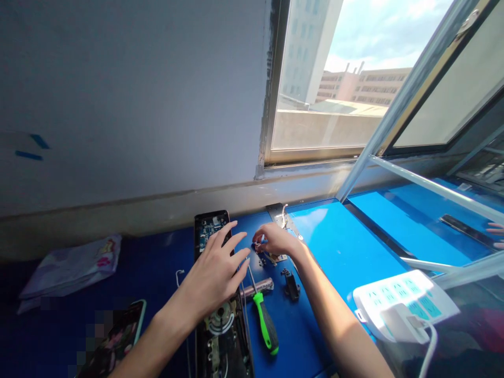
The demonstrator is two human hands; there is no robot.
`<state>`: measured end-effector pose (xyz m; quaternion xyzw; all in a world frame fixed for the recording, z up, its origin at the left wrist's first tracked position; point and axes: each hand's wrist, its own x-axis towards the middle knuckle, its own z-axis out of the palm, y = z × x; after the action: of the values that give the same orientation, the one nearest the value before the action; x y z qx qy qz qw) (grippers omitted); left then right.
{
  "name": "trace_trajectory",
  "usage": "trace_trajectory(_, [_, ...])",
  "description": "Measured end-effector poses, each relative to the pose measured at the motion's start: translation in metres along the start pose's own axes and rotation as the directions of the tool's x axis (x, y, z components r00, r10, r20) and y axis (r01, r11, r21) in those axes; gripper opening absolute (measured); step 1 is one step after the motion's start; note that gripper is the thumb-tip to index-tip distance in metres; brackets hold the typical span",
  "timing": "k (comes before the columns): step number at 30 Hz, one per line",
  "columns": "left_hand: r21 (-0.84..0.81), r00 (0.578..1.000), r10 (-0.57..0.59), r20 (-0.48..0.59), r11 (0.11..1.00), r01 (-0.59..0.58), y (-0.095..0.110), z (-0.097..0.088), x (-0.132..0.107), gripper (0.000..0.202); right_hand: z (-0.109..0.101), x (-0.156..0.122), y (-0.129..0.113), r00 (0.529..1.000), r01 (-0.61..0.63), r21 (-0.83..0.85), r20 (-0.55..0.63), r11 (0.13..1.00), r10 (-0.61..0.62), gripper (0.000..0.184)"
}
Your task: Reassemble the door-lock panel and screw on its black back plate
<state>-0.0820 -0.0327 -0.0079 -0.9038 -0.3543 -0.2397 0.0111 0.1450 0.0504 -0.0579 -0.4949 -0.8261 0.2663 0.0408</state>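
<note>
My left hand (214, 270) is open, its fingers spread above a long black housing (202, 341) with exposed insides. A blue-green circuit board (203, 239) shows at the housing's far end. To the right, my right hand (275, 240) has its fingers pinched together low over the blue table (303, 341). What they hold is small and mostly hidden. Close by lie small dark screws (262, 262) and a metal plate (290, 226) with white wire. A green-and-black screwdriver (264, 320), a shiny cylinder (264, 287) and a black plastic part (292, 286) lie nearer me.
A white power strip (394, 294) with a plugged-in charger stands at the right. On the left are a phone (122, 336) and a folded plastic bag (74, 270). A metal frame (358, 173) rises at the right, and another person's hand (498, 231) shows at the edge.
</note>
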Motion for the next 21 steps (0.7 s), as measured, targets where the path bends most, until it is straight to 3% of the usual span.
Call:
trace_trajectory(8, [0.022, 1.000, 0.015, 0.017, 1.000, -0.015, 0.001, -0.008, -0.002, 0.029, 0.001, -0.006, -0.004, 0.999, 0.030, -0.003, -0.029, 1.000, -0.030, 0.030])
trace_trajectory(12, [-0.036, 0.981, -0.149, -0.123, 0.989, 0.145, -0.001, -0.015, -0.016, 0.036, -0.005, -0.018, -0.016, 0.987, 0.072, 0.012, -0.145, 0.997, -0.070, 0.019])
trace_trajectory(14, [-0.077, 0.921, -0.302, -0.244, 0.953, 0.292, -0.001, -0.016, -0.029, 0.037, -0.009, -0.026, -0.027, 0.971, 0.098, 0.029, -0.220, 0.995, -0.089, 0.013])
trace_trajectory(16, [-0.143, 0.818, -0.461, -0.345, 0.887, 0.439, 0.001, -0.013, -0.043, 0.037, -0.015, -0.033, -0.041, 0.957, 0.130, 0.058, -0.268, 0.990, -0.111, 0.013])
trace_trajectory(19, [-0.267, 0.683, -0.628, -0.374, 0.778, 0.569, 0.005, 0.000, -0.062, 0.040, -0.023, -0.037, -0.065, 0.934, 0.169, 0.098, -0.334, 0.981, -0.127, 0.011])
trace_trajectory(21, [-0.353, 0.650, -0.678, -0.344, 0.735, 0.579, 0.007, 0.009, -0.070, 0.042, -0.027, -0.036, -0.080, 0.914, 0.185, 0.119, -0.385, 0.976, -0.126, 0.012])
